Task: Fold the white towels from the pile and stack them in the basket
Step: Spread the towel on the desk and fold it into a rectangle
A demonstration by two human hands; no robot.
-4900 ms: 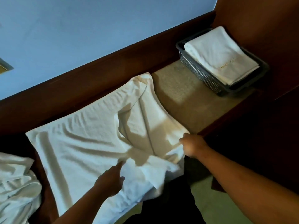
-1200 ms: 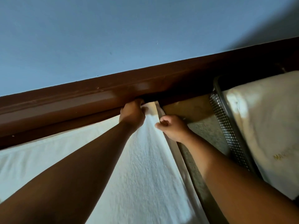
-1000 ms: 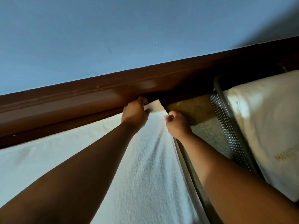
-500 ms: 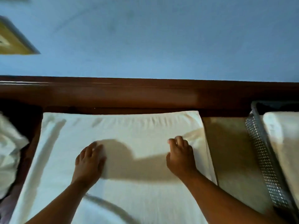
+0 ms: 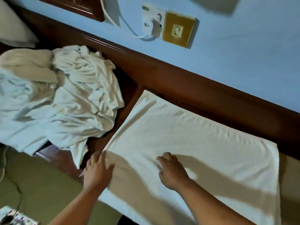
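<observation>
We judge the task partway: a large pile [image 5: 53, 98] of unfolded towels waits at left, and one towel [image 5: 203, 143] lies flat beside it, partly folded. The basket is out of view. The left hand [image 5: 97, 172] lies flat on the towel's left edge, fingers straight. The right hand [image 5: 172, 172] rests mid-towel, fingers bent; whether it pinches cloth, we cannot tell.

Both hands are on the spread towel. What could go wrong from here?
The pile has a loose end hanging beside the left hand; it may get caught in the fold. The towel wrinkles under the right hand, so creases could be folded in. Its near edge seems to overhang the ledge and could slide.
</observation>
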